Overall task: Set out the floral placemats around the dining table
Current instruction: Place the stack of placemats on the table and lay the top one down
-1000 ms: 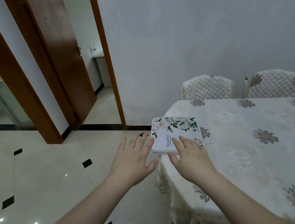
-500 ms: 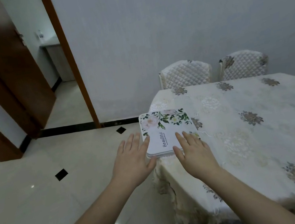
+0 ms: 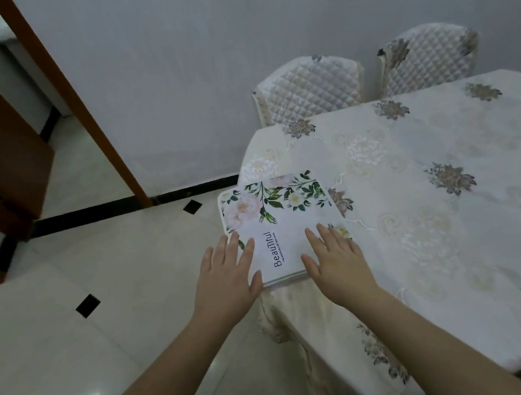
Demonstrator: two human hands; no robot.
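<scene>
A stack of floral placemats (image 3: 283, 224), its count impossible to tell from the thin layered edge, lies at the centre of the frame on the near-left corner of the worktop (image 3: 427, 202), overhanging the edge towards the tiled floor (image 3: 67, 335). Two hands rest flat on it with fingers spread: the left hand (image 3: 225, 283) on its left edge and the right hand (image 3: 336, 260) on its lower right part, neither pinching anything. Two quilted chairs (image 3: 309, 87) stand at the upper right against the wall, and one cloth covers the worktop.
</scene>
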